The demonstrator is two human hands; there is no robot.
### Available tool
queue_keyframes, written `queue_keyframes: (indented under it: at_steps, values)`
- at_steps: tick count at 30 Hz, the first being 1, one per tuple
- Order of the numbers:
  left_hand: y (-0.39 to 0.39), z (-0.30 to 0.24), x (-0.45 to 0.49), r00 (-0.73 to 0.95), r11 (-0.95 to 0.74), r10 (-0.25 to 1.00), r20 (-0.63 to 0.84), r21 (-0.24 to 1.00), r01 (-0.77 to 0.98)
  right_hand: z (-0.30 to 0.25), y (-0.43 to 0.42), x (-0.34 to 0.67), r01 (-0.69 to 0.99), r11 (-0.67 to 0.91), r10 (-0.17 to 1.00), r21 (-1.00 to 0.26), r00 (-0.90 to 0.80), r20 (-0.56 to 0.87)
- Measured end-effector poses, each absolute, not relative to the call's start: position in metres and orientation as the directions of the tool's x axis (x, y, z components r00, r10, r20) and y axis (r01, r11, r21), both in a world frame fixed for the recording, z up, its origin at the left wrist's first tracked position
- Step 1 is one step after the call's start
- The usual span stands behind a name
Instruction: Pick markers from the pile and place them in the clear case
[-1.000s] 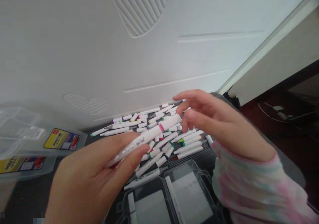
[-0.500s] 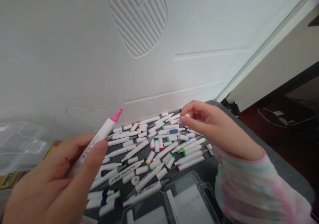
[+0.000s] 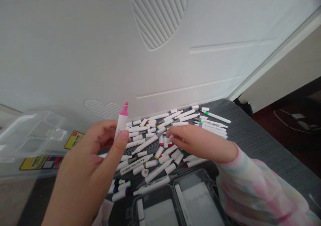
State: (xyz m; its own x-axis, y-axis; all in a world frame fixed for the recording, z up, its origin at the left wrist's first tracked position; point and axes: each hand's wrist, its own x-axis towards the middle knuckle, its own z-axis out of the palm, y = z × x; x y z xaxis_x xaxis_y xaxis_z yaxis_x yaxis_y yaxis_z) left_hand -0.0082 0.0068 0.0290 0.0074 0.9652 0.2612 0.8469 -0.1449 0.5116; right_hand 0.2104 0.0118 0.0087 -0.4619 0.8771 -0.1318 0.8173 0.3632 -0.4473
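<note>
My left hand (image 3: pixel 92 162) grips a white marker (image 3: pixel 121 124) upright, its pink tapered tip bare and pointing up. To the right, my right hand (image 3: pixel 188 139) reaches over a pile of loose markers and caps. Its thumb and forefinger pinch together around what looks like a small white marker cap (image 3: pixel 171 136), mostly hidden by the fingers. Beneath both hands, white markers (image 3: pixel 136 164) lie scattered with separate white caps (image 3: pixel 158 152) banded in several colours. Some markers are covered by my right hand and forearm.
In front lies a clear-lidded case (image 3: pixel 173 189) with white pieces inside. A transparent plastic container (image 3: pixel 32 132) and yellow-labelled packaging (image 3: pixel 74 139) are at left. A white panel (image 3: pixel 100 52) with raised hearts stands behind the dark tabletop (image 3: pixel 263 152).
My right hand has moved left and nearer, from the back of the pile to its middle. The marker in my left hand is now held more upright. The camera view has shifted slightly.
</note>
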Motion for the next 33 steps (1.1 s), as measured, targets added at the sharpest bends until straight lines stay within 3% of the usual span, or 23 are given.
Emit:
queue_keyframes:
  at_steps: [2,5,16,21,25,33]
  values:
    - [0.0086,0.0308,-0.0091,0.056,-0.146,0.984,0.169,0.584,0.798,0.0094,0.0123,0.21,0.814,0.351,0.877,-0.464,-0.459,-0.143]
    - [0.0114,0.0346,-0.0081,0.092,-0.128,0.992,0.092,0.568,0.813,0.008,0.0127,0.2092,0.799,0.354,0.869,-0.486,-0.474,-0.146]
    - [0.0139,0.0364,-0.0081,0.034,-0.089,0.991,0.126,0.463,0.882,0.0041,0.0135,0.2091,0.774,0.389,0.861,-0.499,-0.499,-0.103]
    - [0.0163,0.0348,-0.006,0.107,-0.172,0.981,0.161,0.473,0.864,0.0056,0.0128,0.208,0.773,0.375,0.862,-0.512,-0.494,-0.115]
    - [0.0163,0.0336,-0.0024,0.173,-0.207,0.978,0.116,0.486,0.849,0.0076,0.0122,0.2076,0.757,0.362,0.857,-0.544,-0.499,-0.125]
    - [0.0158,0.0346,-0.0035,0.133,-0.132,0.991,0.034,0.499,0.857,0.0102,0.0119,0.2096,0.762,0.369,0.868,-0.532,-0.487,-0.096]
